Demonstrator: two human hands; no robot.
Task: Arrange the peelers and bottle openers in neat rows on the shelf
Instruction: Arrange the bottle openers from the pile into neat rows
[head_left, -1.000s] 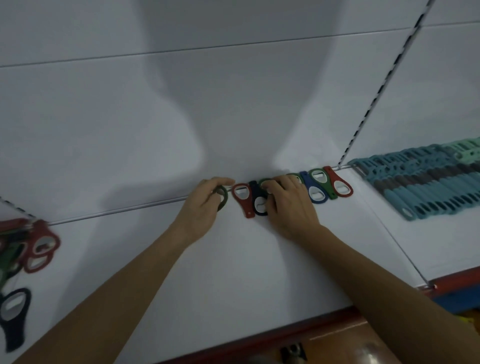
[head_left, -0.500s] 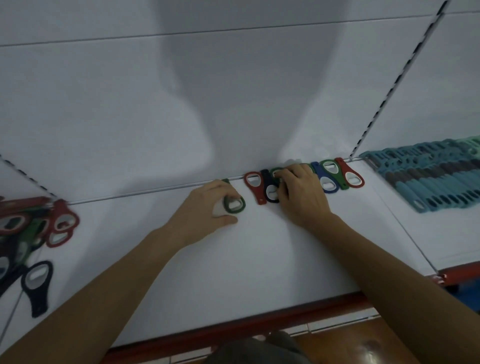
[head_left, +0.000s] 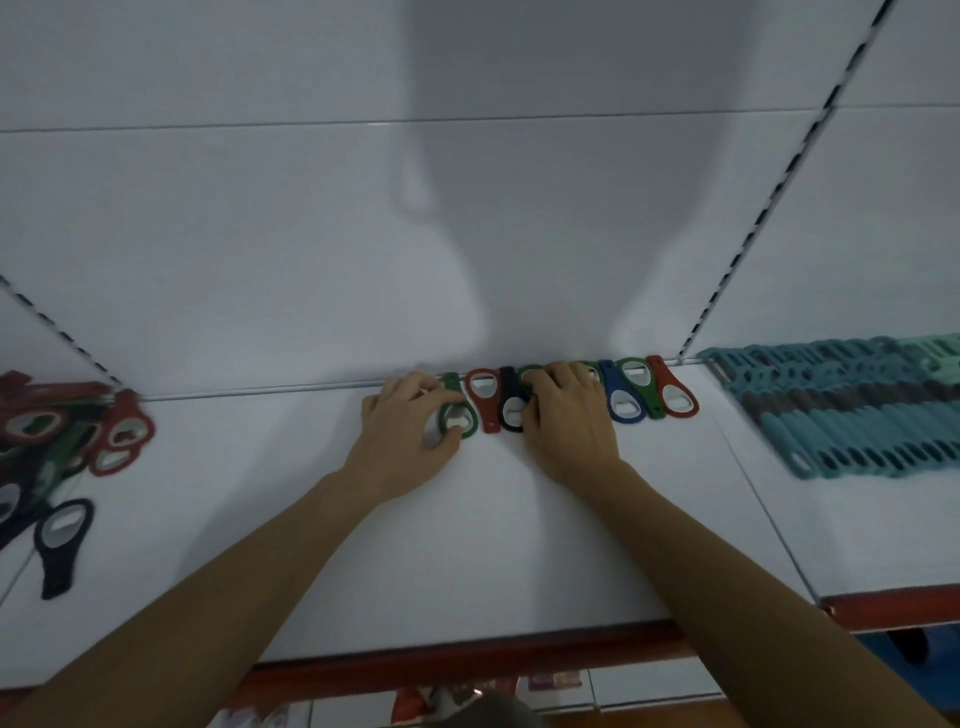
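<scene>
**Item in hand:** green bottle opener (head_left: 459, 415), pinched in my left grip (head_left: 410, 426), fingers curled over its ring and thumb beneath. It lies on the shelf (head_left: 467, 545) at the left end of the row, just beside the red bottle opener (head_left: 482, 400).

**Row, along the back edge, left to right:** red, black bottle opener (head_left: 511, 408), a green one mostly hidden under my hand, blue bottle opener (head_left: 621, 402), then one more green and one more red.

**Right grip** (head_left: 566, 415): fingers apart, pressing down on the row, clasped round nothing.

**Peelers** (head_left: 852, 415): teal, in packed rows on the shelf section to the right, well apart.

**Loose openers** (head_left: 78, 431): heaped at far left, unsorted.

**Step, as I judge it:** seating the green opener in line.

**Next:** square it to its neighbour with its neck to the back edge and let go. Then reach left to the heap, while my right grip steadies the row against shifting.
</scene>
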